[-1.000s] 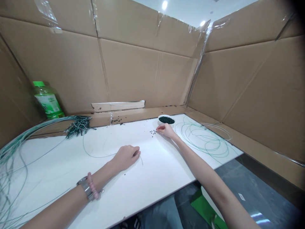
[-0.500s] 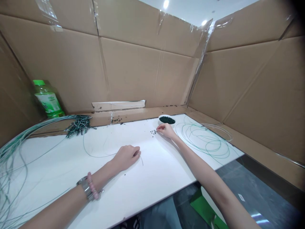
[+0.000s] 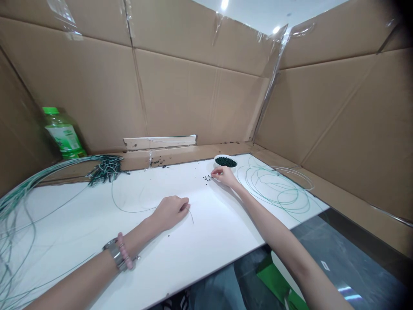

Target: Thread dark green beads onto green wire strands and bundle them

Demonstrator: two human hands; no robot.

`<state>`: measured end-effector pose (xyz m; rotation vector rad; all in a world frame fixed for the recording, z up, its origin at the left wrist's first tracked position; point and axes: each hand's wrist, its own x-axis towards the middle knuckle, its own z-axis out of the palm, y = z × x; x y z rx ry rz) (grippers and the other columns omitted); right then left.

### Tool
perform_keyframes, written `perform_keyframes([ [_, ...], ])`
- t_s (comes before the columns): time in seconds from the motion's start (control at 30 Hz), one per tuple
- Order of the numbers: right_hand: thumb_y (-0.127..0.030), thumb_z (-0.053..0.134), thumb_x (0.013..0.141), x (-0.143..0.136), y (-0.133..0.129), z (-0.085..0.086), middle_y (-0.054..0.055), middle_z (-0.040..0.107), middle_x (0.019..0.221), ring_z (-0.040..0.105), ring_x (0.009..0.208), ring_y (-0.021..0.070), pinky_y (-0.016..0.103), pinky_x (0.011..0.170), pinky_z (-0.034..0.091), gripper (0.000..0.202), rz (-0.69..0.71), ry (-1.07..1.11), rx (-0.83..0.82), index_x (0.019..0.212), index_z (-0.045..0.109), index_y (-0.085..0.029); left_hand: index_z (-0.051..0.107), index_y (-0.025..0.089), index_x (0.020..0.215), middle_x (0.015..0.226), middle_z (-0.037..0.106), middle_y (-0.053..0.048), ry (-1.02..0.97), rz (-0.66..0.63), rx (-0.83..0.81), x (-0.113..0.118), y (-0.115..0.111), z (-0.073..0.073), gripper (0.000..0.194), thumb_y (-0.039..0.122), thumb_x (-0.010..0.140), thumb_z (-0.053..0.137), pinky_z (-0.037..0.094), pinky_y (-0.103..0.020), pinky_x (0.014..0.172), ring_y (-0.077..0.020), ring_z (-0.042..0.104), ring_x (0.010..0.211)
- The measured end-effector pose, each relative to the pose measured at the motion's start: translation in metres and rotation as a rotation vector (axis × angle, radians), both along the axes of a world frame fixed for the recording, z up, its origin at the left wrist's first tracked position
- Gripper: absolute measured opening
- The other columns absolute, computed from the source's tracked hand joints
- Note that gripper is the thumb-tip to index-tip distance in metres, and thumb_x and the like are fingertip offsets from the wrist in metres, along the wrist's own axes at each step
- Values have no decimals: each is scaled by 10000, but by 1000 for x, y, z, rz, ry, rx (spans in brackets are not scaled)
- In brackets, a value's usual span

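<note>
My left hand (image 3: 171, 212) rests on the white board (image 3: 206, 258), its thumb and fingers closed on a thin green wire (image 3: 135, 211). A short end of that wire sticks out past the fingertips, and the rest curves back to the left. Farther away, my right hand (image 3: 224, 175) has its fingertips pinched together beside several loose small dark beads (image 3: 207, 178). Whether a bead sits in the pinch is too small to make out. Just behind this hand stands a white bowl (image 3: 235, 165) filled with dark green beads (image 3: 225, 161).
A bundle of green wires (image 3: 106, 168) with dark, bushy ends lies at the left. Loose coils of wire (image 3: 277, 189) spread at the right. A green-capped bottle (image 3: 63, 134) stands by the cardboard wall (image 3: 180, 94). Stray beads (image 3: 158, 161) lie along the back edge.
Almost nothing differs. The whole view has shifted very slightly, and both hands keep their places and grips.
</note>
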<state>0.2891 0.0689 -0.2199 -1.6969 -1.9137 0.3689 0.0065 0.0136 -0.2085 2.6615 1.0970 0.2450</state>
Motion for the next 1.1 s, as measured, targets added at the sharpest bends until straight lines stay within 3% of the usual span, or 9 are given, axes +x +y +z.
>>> perform_keyframes([
  [0.7,-333,554,903,-5,-9,5,56,631,1024,620,870,151,346,771,534,243,-3,-112,68,1043,603,-140,322,181,619,577,471,-14,-9,-10,0,1,0,0,281,299,874,324,239,-271,566,-139,421,557],
  [0.93,-333,537,912,12,-4,27,67,617,1090,611,932,168,366,812,526,250,-122,-157,109,1075,598,-152,344,183,621,585,492,-17,-17,-10,7,0,0,0,281,299,877,327,256,-270,569,-147,451,569],
  [1.1,-332,556,901,32,16,45,68,612,1105,612,948,177,352,809,527,254,-257,-218,-24,1083,600,-161,347,183,618,587,509,-19,-15,-8,27,1,0,-1,279,285,877,320,247,-271,561,-145,451,557],
])
